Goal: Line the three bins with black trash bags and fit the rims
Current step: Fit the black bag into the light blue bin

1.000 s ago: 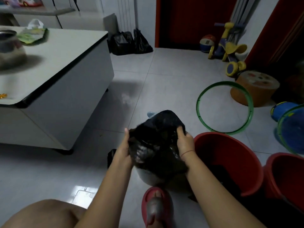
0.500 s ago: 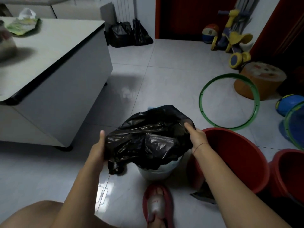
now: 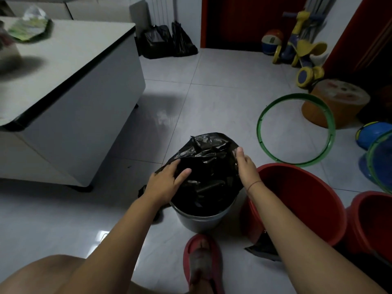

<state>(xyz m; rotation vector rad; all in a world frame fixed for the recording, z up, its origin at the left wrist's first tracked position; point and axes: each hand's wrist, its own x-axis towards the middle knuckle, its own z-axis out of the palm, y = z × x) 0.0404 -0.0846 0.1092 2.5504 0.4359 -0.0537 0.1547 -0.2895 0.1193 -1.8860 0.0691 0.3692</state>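
Note:
A small grey bin (image 3: pixel 201 218) stands on the floor in front of me. A black trash bag (image 3: pixel 209 164) sits in its mouth, the upper part bunched above the rim. My left hand (image 3: pixel 165 183) rests flat on the bag's left side with its fingers straight. My right hand (image 3: pixel 246 166) pinches the bag's right edge, thumb on top. Two red bins stand to the right, a big one (image 3: pixel 301 200) and one (image 3: pixel 373 223) cut off by the frame edge. A loose green rim (image 3: pixel 263 115) lies on the tiles behind them.
A white table (image 3: pixel 80 98) stands to the left. A scrap of black bag (image 3: pixel 263 250) lies by the big red bin. My red slipper (image 3: pixel 201 259) is just in front of the grey bin. Toys, an orange stool (image 3: pixel 339 98) and a blue tub (image 3: pixel 379 162) with a green rim crowd the right.
The bag has come down into the grey bin. My left hand moved from the bag's left edge onto its top. My right hand still holds the right edge.

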